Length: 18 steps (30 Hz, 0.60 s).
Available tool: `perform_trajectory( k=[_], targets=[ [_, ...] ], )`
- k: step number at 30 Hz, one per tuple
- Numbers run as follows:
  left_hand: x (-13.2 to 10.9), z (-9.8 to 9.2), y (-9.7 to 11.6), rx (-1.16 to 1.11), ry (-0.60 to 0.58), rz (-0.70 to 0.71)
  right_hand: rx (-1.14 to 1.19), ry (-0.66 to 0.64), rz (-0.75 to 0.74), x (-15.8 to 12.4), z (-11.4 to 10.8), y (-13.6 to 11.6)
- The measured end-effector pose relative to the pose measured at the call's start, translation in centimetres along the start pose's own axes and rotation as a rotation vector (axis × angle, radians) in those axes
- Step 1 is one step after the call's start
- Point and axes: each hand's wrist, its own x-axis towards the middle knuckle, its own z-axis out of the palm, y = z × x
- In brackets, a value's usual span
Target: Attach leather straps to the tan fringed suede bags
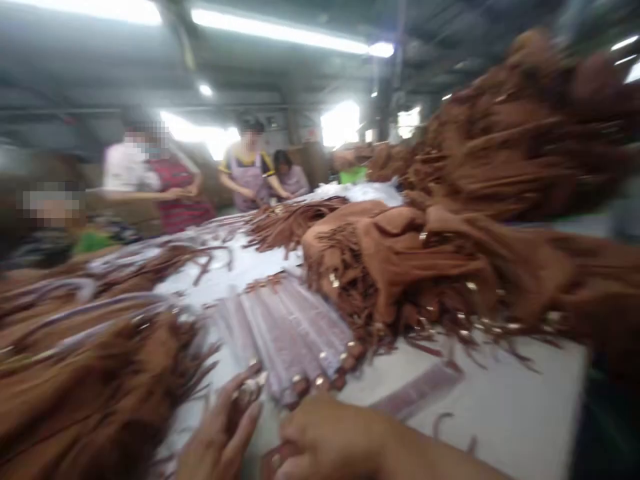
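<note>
My left hand (220, 430) is at the bottom, left of centre, its thumb and fingers curled around something small with pale, shiny bits, blurred beyond naming. Close beside it, my right hand (330, 433) is closed, with a brown leather-like piece (273, 460) at its fingertips. Just beyond both hands lies a row of straps in clear plastic wrapping (285, 333), with brown ends and gold-coloured metal dots. Another wrapped strap (420, 390) rests on the white tabletop (520, 400), right of my right hand.
Brown bags with fringes and metal fittings (440, 267) are heaped to the right, under a taller brown pile (520, 133). More brown goods (100, 380) lie at left. Loose brown straps (295, 220) lie farther back. Several people, including a person in an apron (247, 173), are across the table.
</note>
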Motion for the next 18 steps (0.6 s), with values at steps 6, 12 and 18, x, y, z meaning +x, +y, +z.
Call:
perform_trajectory(
  k=[6, 12, 18],
  targets=[
    [0.0, -2.0, -1.5, 0.048, -0.021, -0.176, -0.359, 0.0, 0.111, 1.1, -0.7, 0.9],
    [0.0, -2.3, -0.5, -0.012, -0.06, -0.16, -0.34, -0.02, 0.161, 1.0, -0.4, 0.5],
    [0.2, -2.3, -0.7, -0.031, -0.043, -0.162, -0.326, -0.036, 0.167, 0.9, -0.3, 0.6]
  ],
)
